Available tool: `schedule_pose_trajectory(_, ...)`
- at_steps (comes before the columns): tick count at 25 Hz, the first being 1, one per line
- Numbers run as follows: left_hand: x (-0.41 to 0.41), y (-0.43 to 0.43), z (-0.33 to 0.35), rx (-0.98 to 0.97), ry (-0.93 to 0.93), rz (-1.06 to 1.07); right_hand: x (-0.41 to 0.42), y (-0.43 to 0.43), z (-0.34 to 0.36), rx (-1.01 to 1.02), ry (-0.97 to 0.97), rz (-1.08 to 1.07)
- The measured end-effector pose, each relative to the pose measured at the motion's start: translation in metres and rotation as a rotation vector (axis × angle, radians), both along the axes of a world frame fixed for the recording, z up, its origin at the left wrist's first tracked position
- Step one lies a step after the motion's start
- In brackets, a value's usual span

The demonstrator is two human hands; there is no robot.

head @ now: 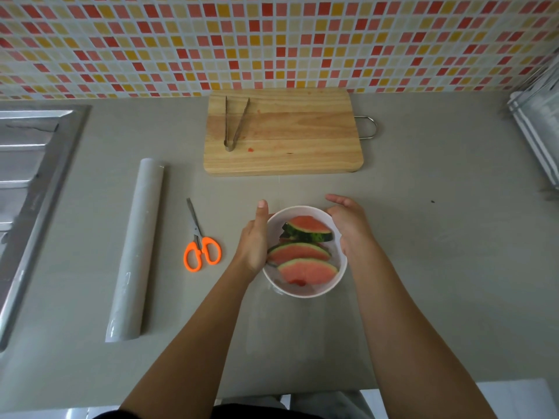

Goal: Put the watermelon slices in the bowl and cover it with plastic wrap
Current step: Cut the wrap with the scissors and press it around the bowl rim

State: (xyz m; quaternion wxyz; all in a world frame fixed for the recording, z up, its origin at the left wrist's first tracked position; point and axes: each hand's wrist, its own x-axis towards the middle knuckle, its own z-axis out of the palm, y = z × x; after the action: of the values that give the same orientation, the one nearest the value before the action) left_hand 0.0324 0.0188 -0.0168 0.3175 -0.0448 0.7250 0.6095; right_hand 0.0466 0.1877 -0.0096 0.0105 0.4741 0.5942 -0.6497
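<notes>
Cupping a round, smooth white bowl from both sides, a little nearer the grey counter's front edge than its back. Holding three watermelon slices inside: wet pink wedges with thin green rind, lying flat and overlapping, the farthest showing dark mottled skin. Pressing the left hand against the bowl's left wall, palm flat, thumb straight and pointing toward the back edge. Curling the right hand over the far right rim, thumb stretched out, fingers bent down around the outside. Glinting faintly across the bowl and spilling toward the front edge, a thin clear sheet of plastic wrap. Lying left of the bowl, steel scissors with orange loop handles; farther toward the left edge, a long pale roll of wrap. Resting by the back edge, a rectangular wooden cutting board with grained planks, carrying slim metal tongs on its left end.
</notes>
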Motion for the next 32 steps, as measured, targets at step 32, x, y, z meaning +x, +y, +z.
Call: schedule_pose_trajectory(32,0.0,0.005,-0.005,-0.278,0.149,0.149,0.055,-0.019,-0.001,0.546,0.339,0.45)
